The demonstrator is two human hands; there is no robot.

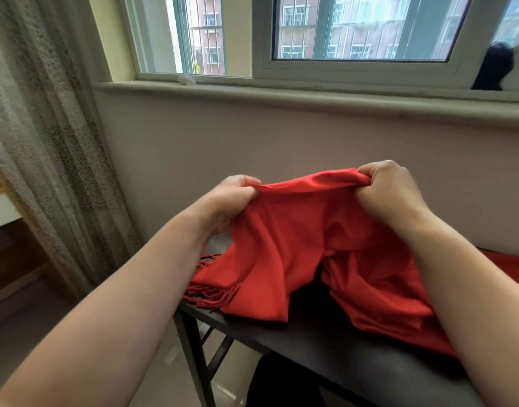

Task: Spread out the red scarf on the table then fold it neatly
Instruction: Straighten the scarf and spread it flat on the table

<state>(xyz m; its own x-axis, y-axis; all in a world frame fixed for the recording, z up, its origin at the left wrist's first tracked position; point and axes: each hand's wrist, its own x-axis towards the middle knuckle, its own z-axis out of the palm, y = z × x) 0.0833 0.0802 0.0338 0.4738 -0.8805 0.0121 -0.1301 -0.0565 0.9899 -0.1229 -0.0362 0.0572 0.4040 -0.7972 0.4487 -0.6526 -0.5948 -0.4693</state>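
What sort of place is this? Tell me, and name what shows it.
Probably a room in a flat: a curtain beside a sliding window facing apartment blocks, and a dark folding table by the wall, where both hands hold a red scarf.

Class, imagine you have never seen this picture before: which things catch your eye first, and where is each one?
The red scarf stands out first, at the centre, its top edge lifted while the rest lies bunched on the dark table, fringe trailing at the table's left end. Next come the two bare hands pinching that top edge, the left hand and the right hand apart from each other. Behind, a window runs along the top, showing a brick building outside.
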